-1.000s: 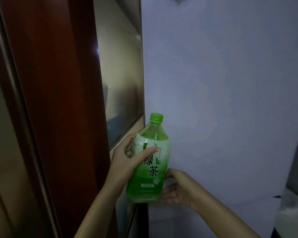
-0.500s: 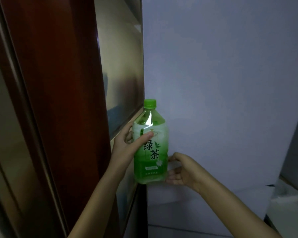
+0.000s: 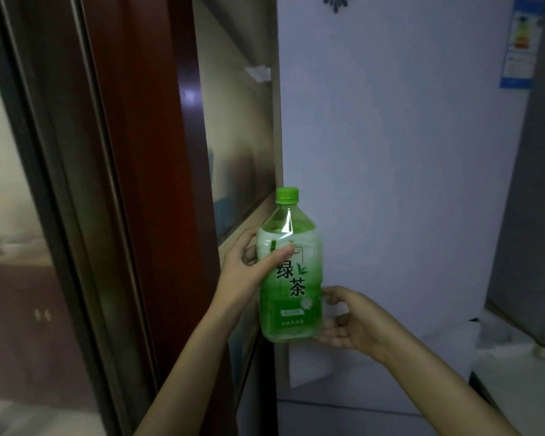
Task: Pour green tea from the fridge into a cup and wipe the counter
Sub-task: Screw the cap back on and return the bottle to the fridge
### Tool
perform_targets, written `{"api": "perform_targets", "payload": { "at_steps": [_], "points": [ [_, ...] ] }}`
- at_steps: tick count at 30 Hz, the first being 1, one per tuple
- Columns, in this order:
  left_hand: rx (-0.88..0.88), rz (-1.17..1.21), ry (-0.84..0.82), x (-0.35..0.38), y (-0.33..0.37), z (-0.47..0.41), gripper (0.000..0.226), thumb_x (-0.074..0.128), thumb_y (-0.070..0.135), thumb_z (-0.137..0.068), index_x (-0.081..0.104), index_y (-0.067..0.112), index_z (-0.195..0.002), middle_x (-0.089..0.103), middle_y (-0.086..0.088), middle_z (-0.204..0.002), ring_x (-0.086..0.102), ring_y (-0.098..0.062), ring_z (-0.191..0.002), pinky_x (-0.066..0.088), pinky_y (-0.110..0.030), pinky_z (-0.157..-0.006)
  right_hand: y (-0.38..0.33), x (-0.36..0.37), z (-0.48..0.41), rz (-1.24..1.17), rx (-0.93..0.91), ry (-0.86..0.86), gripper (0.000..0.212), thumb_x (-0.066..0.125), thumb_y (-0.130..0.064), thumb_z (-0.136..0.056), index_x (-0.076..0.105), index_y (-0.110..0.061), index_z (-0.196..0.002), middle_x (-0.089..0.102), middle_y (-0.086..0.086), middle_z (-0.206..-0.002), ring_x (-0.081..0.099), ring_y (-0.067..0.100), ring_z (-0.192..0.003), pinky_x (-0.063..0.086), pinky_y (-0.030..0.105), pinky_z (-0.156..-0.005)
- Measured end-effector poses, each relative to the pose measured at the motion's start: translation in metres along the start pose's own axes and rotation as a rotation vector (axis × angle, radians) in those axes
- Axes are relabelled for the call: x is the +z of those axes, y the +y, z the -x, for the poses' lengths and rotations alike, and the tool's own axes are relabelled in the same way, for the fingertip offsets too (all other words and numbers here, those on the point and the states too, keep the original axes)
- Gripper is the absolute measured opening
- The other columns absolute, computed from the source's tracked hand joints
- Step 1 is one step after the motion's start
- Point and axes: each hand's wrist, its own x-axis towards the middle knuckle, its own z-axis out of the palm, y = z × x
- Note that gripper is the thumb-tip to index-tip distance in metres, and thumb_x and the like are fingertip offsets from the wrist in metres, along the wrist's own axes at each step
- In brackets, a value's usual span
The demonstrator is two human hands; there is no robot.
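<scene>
An upright green tea bottle [image 3: 291,278] with a green cap and a green label is held in front of the pale fridge door [image 3: 400,171]. My left hand [image 3: 249,272] grips its upper body, thumb across the front. My right hand [image 3: 348,322] cups the bottle's lower right side and base with curled fingers. The fridge door looks closed. No cup is in view.
A dark red wooden frame [image 3: 139,152] with glass panels fills the left. A white counter surface [image 3: 523,382] lies at the lower right beside a grey appliance [image 3: 535,215]. A sticker [image 3: 521,48] is on the fridge's upper right.
The bottle and both hands have shifted slightly within the view as the camera moved; the right hand has slid lower, toward the bottle's base. Both hands keep their hold.
</scene>
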Motion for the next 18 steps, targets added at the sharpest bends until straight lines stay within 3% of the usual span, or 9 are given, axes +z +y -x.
{"api": "perform_targets", "payload": {
  "at_steps": [4,8,11,14,18],
  "points": [
    [-0.01,0.075,-0.05,0.012,0.017,0.028,0.031,0.069,0.0,-0.082,0.061,0.012,-0.109,0.076,0.0,-0.086,0.073,-0.01,-0.078,0.056,-0.019,-0.062,0.007,-0.01,0.044,-0.019,-0.021,0.028,0.019,0.042,-0.014,-0.091,0.06,-0.018,-0.094,0.059,0.019,-0.075,0.059,0.031,-0.065,0.054,0.036,-0.07],
    [-0.01,0.063,-0.077,0.023,0.029,0.053,0.052,0.087,0.02,-0.066,0.059,0.009,-0.109,0.075,-0.007,-0.096,0.073,-0.019,-0.085,0.058,-0.026,-0.067,0.018,-0.019,0.077,0.011,-0.013,0.064,0.018,0.042,-0.014,-0.092,0.059,-0.017,-0.098,0.057,0.021,-0.079,0.06,0.031,-0.064,0.055,0.036,-0.067],
    [-0.04,0.041,-0.108,0.033,0.038,0.071,0.062,0.084,0.036,-0.056,0.057,0.011,-0.106,0.076,-0.009,-0.094,0.074,-0.02,-0.082,0.058,-0.028,-0.066,0.028,-0.025,0.095,0.002,0.02,0.076,0.02,0.047,-0.017,-0.092,0.056,-0.01,-0.107,0.056,0.022,-0.079,0.059,0.032,-0.064,0.055,0.037,-0.066],
    [-0.018,0.011,-0.171,0.046,0.049,0.086,0.053,0.088,0.025,-0.065,0.054,0.011,-0.103,0.076,-0.007,-0.091,0.074,-0.018,-0.08,0.058,-0.027,-0.065,0.035,-0.037,0.114,-0.021,0.05,0.108,0.029,0.049,-0.019,-0.091,0.054,-0.008,-0.117,0.053,0.02,-0.078,0.057,0.031,-0.065,0.055,0.037,-0.066],
    [0.025,-0.035,-0.231,0.062,0.062,0.101,0.051,0.089,0.023,-0.067,0.052,0.009,-0.1,0.075,-0.009,-0.092,0.073,-0.018,-0.082,0.057,-0.024,-0.067,0.041,-0.056,0.138,-0.016,0.047,0.16,0.022,0.046,-0.021,-0.094,0.056,-0.01,-0.11,0.052,0.022,-0.086,0.056,0.031,-0.066,0.055,0.035,-0.061]
  ]
}}
